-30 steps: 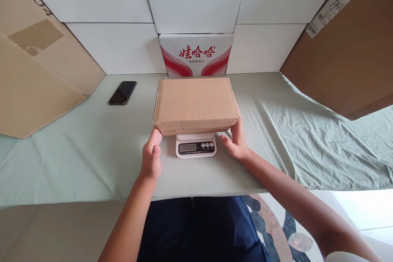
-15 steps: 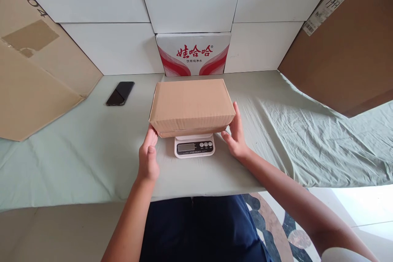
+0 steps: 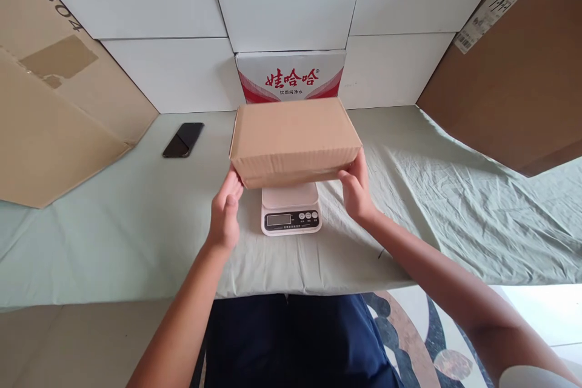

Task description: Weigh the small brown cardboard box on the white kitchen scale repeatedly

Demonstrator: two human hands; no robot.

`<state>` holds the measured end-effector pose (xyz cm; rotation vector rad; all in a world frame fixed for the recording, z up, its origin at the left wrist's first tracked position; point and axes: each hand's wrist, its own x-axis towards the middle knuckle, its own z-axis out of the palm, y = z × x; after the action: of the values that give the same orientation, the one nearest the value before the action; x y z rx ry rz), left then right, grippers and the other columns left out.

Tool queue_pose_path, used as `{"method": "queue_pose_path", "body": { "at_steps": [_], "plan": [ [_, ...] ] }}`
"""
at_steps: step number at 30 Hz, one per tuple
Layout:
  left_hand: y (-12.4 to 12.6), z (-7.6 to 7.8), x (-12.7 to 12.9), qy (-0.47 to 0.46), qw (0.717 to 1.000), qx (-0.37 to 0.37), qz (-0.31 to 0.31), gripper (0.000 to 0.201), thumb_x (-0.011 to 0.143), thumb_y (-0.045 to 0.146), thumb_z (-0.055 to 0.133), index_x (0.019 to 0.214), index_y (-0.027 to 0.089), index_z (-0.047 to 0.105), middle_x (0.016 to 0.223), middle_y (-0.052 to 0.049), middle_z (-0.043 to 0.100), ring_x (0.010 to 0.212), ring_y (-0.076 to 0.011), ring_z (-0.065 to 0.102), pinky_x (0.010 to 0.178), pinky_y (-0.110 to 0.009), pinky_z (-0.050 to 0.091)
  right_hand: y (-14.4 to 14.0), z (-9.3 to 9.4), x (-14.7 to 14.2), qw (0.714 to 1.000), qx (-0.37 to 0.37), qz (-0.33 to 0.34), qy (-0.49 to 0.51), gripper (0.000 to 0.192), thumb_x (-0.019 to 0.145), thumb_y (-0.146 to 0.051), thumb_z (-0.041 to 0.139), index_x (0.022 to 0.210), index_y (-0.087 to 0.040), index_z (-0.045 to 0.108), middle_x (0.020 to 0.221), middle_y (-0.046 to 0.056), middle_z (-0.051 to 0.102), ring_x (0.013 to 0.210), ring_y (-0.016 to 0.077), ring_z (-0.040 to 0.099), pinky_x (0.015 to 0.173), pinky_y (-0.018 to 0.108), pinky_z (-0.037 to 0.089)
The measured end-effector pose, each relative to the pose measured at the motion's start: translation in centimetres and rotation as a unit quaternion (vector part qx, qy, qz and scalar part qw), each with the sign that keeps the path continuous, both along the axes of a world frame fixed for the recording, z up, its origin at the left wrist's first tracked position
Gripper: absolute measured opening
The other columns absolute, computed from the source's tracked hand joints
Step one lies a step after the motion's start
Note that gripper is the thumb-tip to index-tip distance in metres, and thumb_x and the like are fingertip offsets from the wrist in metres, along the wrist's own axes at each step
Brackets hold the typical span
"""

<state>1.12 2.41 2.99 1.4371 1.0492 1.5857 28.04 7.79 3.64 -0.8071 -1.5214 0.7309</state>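
— Where is the plain brown corrugated cardboard box [image 3: 293, 140] just now?

— Held in the air right above the small white digital kitchen scale [image 3: 291, 209], clear of its weighing plate; the plate's near part and the dark display with its round buttons show below the box's front lower edge.

— And the hands?

— One at each end of the box. The left hand [image 3: 225, 213] is at the box's left lower front corner, fingers reaching up under that corner, thumb on the near side. The right hand [image 3: 357, 189] is clasped on the right end, fingers spread up along the side and thumb pointing in under the bottom edge. Both are pressed onto the cardboard, carrying the box between them.

— Is the box level?

— Roughly; its long side runs left to right, with the closed top facing the camera.

— What lies round the scale?

— The scale stands on a worktop covered with a pale green wrinkled cloth [image 3: 436, 206]. Far left of the scale and a little behind it lies a black smartphone [image 3: 183, 139], face up. Straight behind the scale, against the white wall panels, stands a white carton with red Chinese lettering [image 3: 291, 74], partly hidden by the lifted box. A large tan cardboard sheet [image 3: 54, 121] leans at the left, and a darker brown cardboard panel with a white label [image 3: 513, 85] leans at the right.
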Motion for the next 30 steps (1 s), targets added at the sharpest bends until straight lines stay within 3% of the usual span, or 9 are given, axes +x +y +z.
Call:
{"method": "queue_pose_path", "body": {
  "at_steps": [3,5,7,10,14,18,22,26,30],
  "plan": [
    [4.7,2.1,0.2,-0.011,1.000,0.009,-0.008,0.085,0.086,0.085,0.046,0.149,0.030,0.058,0.166,-0.009,0.047,0.159,-0.0329,0.035,0.130,-0.047,0.029,3.9,1.1,-0.7,0.999,0.028,-0.011,-0.018,0.092,0.088,-0.077,0.048,0.164,-0.041,0.011,0.173,0.000,0.028,0.160,0.0343,0.030,0.131,0.059,0.032],
    [8.1,2.4,0.5,-0.031,0.999,0.007,0.006,0.085,0.085,0.087,0.046,0.143,0.028,0.063,0.163,-0.010,0.051,0.157,-0.0324,0.038,0.129,-0.047,0.030,6.8,0.7,-1.2,0.998,0.045,-0.021,-0.025,0.100,0.087,-0.078,0.047,0.165,-0.039,0.000,0.177,-0.001,0.016,0.165,0.0316,0.019,0.135,0.058,0.022],
    [11.0,1.5,0.7,-0.053,0.998,-0.011,0.030,0.088,0.081,0.089,0.049,0.137,0.024,0.067,0.158,-0.015,0.056,0.155,-0.0340,0.042,0.127,-0.049,0.033,9.2,-0.4,-1.5,0.998,0.044,-0.027,-0.031,0.105,0.086,-0.080,0.046,0.165,-0.035,-0.007,0.178,0.000,0.007,0.167,0.0306,0.010,0.137,0.058,0.015],
    [13.3,-0.9,0.7,-0.084,0.993,-0.058,0.058,0.093,0.072,0.094,0.054,0.129,0.022,0.072,0.151,-0.018,0.061,0.153,-0.0367,0.045,0.125,-0.052,0.036,11.4,-2.3,-1.2,0.999,0.027,-0.027,-0.030,0.103,0.086,-0.078,0.046,0.165,-0.033,-0.003,0.178,0.001,0.006,0.166,0.0296,0.013,0.137,0.057,0.013],
    [13.5,-3.4,0.3,-0.090,0.991,-0.084,0.050,0.093,0.072,0.093,0.056,0.129,0.022,0.072,0.153,-0.019,0.060,0.150,-0.0355,0.048,0.123,-0.051,0.038,12.0,-3.7,-0.3,0.999,0.022,-0.033,-0.038,0.089,0.087,-0.072,0.048,0.161,-0.034,0.017,0.174,0.002,0.022,0.161,0.0302,0.023,0.135,0.056,0.019],
    [13.6,-4.2,0.0,-0.082,0.992,-0.083,0.057,0.091,0.078,0.091,0.050,0.129,0.018,0.071,0.149,-0.022,0.062,0.145,-0.0356,0.055,0.121,-0.052,0.042,11.9,-3.8,-0.3,0.999,0.011,-0.031,-0.033,0.080,0.086,-0.070,0.050,0.154,-0.032,0.031,0.166,0.005,0.034,0.155,0.0323,0.032,0.132,0.058,0.025],
    [14.2,-4.1,-2.1,-0.046,0.994,-0.028,0.093,0.082,0.085,0.084,0.050,0.133,0.020,0.069,0.149,-0.017,0.064,0.149,-0.0313,0.051,0.124,-0.047,0.039,12.1,-4.0,0.1,1.000,-0.025,-0.012,-0.011,0.084,0.087,-0.069,0.049,0.159,-0.038,0.018,0.169,0.004,0.029,0.154,0.0296,0.035,0.129,0.059,0.030],
    [14.3,-3.5,-4.5,-0.057,0.987,-0.035,0.148,0.087,0.087,0.083,0.046,0.145,0.020,0.061,0.165,-0.016,0.047,0.157,-0.0296,0.038,0.128,-0.045,0.033,12.5,-4.9,1.7,0.994,-0.089,-0.032,0.047,0.092,0.085,-0.069,0.052,0.162,-0.044,0.008,0.174,0.002,0.021,0.161,0.0273,0.028,0.128,0.064,0.029],
    [13.7,-3.3,-3.4,-0.072,0.988,-0.071,0.115,0.095,0.084,0.085,0.048,0.147,0.016,0.059,0.166,-0.021,0.043,0.157,-0.0322,0.038,0.128,-0.047,0.034,12.4,-5.5,1.9,0.988,-0.144,0.002,0.049,0.098,0.085,-0.070,0.050,0.164,-0.043,-0.002,0.174,0.004,0.027,0.159,0.0253,0.034,0.128,0.066,0.029]
  ]
}}
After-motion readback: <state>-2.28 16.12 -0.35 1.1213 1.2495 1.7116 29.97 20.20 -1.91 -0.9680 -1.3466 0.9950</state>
